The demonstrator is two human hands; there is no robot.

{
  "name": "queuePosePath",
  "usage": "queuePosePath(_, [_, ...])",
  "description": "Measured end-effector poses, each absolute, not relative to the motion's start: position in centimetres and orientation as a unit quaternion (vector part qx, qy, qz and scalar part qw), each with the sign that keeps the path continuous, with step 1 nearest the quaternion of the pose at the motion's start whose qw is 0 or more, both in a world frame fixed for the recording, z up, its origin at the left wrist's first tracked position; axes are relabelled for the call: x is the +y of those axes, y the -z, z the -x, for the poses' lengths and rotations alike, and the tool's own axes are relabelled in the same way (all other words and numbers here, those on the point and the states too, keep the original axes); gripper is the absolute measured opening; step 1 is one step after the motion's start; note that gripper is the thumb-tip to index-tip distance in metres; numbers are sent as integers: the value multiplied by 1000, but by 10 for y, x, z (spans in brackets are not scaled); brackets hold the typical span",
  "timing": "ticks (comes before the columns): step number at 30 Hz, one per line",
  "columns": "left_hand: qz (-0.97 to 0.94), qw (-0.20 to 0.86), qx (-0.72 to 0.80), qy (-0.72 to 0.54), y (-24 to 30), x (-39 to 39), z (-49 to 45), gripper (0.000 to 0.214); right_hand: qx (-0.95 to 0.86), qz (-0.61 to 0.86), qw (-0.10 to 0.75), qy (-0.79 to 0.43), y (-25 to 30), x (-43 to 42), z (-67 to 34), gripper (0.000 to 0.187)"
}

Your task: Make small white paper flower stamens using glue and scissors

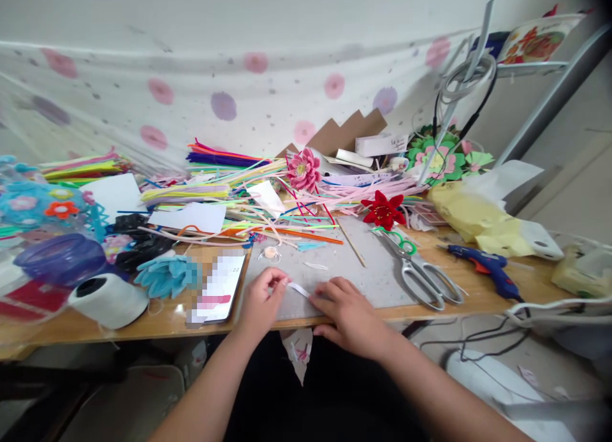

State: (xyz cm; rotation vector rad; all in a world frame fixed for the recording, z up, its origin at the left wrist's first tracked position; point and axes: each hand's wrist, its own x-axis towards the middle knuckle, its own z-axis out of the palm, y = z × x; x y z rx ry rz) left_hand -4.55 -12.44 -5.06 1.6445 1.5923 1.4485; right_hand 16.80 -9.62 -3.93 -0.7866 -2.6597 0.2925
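Left hand (262, 300) pinches white strip (299, 290); right hand (351, 314) at strip's four o'clock end, grip unclear. Strip seems unfinished; red flower (383, 208), one o'clock, looks complete.

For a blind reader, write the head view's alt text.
The left hand pinches a white strip that reaches the right hand over a gray mat; silver scissors and a blue glue gun lie right, colorful stems behind.
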Motion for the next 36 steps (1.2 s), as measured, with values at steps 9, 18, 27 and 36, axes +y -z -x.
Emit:
queuePosePath(9, [-781, 104, 509, -347, 55, -127, 14, 18, -910, 344, 228, -45, 45, -76, -221, 23])
queuePosePath(18, [-779, 62, 534, -322, 48, -112, 8, 16, -758, 614, 207, 80, 53, -49, -310, 31])
queuePosePath(27, [-821, 79, 506, -252, 52, -117, -2, 18, -693, 701, 162, 42, 54, -44, -322, 42])
queuePosePath(36, [-806, 103, 524, -255, 57, -116, 0, 18, -634, 685, 356, -43, 56, -54, -318, 42])
